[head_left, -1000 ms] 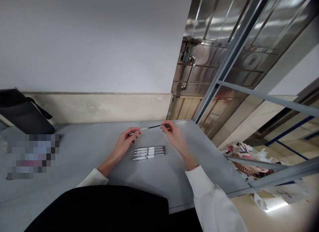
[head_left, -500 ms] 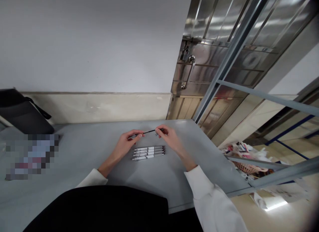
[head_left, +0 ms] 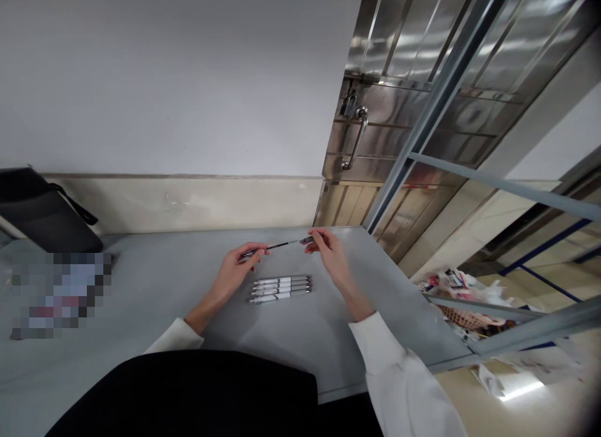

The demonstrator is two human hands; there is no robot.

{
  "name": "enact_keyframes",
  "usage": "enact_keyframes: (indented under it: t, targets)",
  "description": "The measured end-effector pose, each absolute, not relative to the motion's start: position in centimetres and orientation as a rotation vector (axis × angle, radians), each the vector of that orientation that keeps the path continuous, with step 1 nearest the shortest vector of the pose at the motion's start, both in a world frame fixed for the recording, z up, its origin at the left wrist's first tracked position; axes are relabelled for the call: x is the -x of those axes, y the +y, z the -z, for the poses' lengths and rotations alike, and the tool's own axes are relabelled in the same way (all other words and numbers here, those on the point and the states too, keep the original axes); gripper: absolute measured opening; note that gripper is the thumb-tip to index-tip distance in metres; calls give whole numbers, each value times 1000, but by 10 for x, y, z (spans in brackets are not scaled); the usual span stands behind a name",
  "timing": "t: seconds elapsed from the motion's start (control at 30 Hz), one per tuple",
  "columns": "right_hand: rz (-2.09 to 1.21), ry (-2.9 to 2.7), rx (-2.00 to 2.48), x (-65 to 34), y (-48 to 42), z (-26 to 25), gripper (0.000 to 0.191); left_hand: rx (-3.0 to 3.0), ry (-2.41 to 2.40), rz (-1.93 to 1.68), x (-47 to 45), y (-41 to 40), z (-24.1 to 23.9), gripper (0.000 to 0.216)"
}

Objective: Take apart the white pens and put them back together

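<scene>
My left hand is closed, fingertips pinching a pen whose body is partly hidden by them. A thin black refill with a pale tip sticks out of it to the right. My right hand pinches a short dark pen part, in line with the refill. A narrow gap seems to lie between that part and the refill's tip, but it is too small to be sure. Below my hands several white pens with dark ends lie side by side on the grey table.
A black bag with a strap stands at the table's left rear, a blurred-out item before it. The wall borders the back. On the right are a metal frame post, a steel door with a handle, and a pink basket among clutter.
My right hand has moved slightly up and right, away from my left hand, and more of the refill shows. My left hand and the row of pens have hardly moved.
</scene>
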State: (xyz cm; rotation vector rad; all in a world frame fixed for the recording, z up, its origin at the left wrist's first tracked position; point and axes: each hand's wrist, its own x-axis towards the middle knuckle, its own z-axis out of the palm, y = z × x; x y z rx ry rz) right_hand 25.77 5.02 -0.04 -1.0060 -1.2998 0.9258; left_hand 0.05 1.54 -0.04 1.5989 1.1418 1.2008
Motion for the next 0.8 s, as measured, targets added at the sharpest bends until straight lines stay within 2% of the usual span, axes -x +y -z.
enact_keyframes:
  t: [0.33,0.8]
  targets:
    - [-831,-1402,1057,-256,45,-7,45,-1604,1131,-1187,-2,15,0,30]
    - [-896,-1536,1035,-236,33,-6,30,-1621,1120,-1127,-4,12,-1,33]
